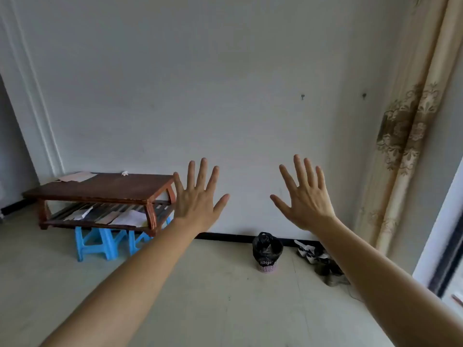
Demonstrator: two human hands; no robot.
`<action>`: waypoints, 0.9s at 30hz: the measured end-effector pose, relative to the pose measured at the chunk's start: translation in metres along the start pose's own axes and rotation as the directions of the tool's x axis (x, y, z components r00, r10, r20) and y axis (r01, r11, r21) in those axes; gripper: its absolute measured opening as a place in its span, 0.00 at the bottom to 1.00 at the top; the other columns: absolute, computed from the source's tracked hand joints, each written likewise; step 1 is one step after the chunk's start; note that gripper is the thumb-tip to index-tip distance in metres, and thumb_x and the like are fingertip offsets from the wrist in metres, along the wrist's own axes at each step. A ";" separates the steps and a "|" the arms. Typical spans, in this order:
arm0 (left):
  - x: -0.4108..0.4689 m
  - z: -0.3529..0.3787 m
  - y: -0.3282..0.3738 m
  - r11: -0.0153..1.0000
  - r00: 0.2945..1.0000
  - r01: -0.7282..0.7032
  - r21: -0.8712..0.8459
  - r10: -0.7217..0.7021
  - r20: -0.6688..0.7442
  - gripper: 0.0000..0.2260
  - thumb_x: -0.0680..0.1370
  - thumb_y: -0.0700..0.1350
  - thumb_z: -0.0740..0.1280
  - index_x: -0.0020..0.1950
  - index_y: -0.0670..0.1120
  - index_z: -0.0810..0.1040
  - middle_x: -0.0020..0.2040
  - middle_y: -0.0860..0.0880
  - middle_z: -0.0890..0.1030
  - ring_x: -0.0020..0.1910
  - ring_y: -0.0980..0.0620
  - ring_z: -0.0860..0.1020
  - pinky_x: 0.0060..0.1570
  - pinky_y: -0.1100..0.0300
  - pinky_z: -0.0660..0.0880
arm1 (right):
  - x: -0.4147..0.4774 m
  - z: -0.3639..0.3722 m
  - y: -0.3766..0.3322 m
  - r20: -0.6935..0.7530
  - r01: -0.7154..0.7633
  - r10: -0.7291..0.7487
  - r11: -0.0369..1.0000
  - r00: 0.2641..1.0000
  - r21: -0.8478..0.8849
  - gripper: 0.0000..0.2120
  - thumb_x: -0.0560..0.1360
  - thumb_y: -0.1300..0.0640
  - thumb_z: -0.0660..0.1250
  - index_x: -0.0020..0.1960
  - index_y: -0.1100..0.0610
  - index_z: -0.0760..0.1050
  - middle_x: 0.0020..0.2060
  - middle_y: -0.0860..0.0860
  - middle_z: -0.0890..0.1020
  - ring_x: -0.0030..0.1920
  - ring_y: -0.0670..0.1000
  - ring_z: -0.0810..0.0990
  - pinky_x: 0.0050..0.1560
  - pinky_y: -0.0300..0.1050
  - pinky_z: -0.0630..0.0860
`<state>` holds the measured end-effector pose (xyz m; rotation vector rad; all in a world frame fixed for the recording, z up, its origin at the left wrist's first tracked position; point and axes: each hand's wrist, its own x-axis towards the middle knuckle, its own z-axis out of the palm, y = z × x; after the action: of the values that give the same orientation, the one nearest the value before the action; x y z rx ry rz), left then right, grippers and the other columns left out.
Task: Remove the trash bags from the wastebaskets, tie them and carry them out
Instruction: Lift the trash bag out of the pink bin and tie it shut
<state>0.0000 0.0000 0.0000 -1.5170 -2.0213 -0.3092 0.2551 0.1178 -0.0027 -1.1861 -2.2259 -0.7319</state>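
Note:
A small pink wastebasket (267,267) stands on the floor by the white wall, lined with a black trash bag (267,247) whose top bulges above the rim. My left hand (198,199) is stretched out in front of me, fingers spread, back of the hand towards me, holding nothing. My right hand (307,196) is held up the same way, fingers apart and empty. Both hands are well above and nearer than the basket, which shows between my two forearms.
A low dark wooden table (100,190) with papers on its top and lower shelf stands at the left, blue plastic stools (96,242) in front of it. Shoes (318,259) lie right of the basket. A patterned curtain (406,126) and a door frame (441,246) are at the right.

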 end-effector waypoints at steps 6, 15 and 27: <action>0.074 0.093 0.033 0.999 0.999 -0.006 -0.044 0.008 0.044 0.34 0.80 0.67 0.40 0.81 0.51 0.37 0.81 0.43 0.36 0.79 0.38 0.38 0.74 0.32 0.45 | 0.037 0.092 0.051 0.029 -0.062 0.062 0.998 0.998 -0.002 0.39 0.79 0.30 0.46 0.82 0.53 0.51 0.80 0.62 0.50 0.79 0.65 0.52 0.77 0.64 0.53; 0.237 0.220 0.100 0.998 0.989 -0.035 -0.043 0.041 0.146 0.33 0.81 0.66 0.41 0.81 0.51 0.39 0.81 0.43 0.38 0.80 0.41 0.40 0.75 0.35 0.45 | 0.131 0.255 0.168 0.158 -0.129 0.116 0.989 0.981 0.077 0.39 0.79 0.32 0.47 0.81 0.55 0.52 0.80 0.63 0.53 0.79 0.64 0.55 0.76 0.62 0.55; 0.386 0.441 0.144 0.987 0.931 -0.028 -0.161 0.084 0.356 0.32 0.82 0.64 0.45 0.81 0.51 0.39 0.81 0.43 0.37 0.80 0.40 0.43 0.74 0.37 0.53 | 0.235 0.488 0.219 0.409 -0.197 0.154 0.978 0.900 0.066 0.37 0.81 0.35 0.50 0.81 0.56 0.50 0.80 0.62 0.51 0.80 0.62 0.52 0.77 0.57 0.54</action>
<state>-0.0733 0.5795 -0.1531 -1.8354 -2.2727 -0.1739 0.2386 0.6814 -0.1548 -1.5735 -2.4004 -0.3098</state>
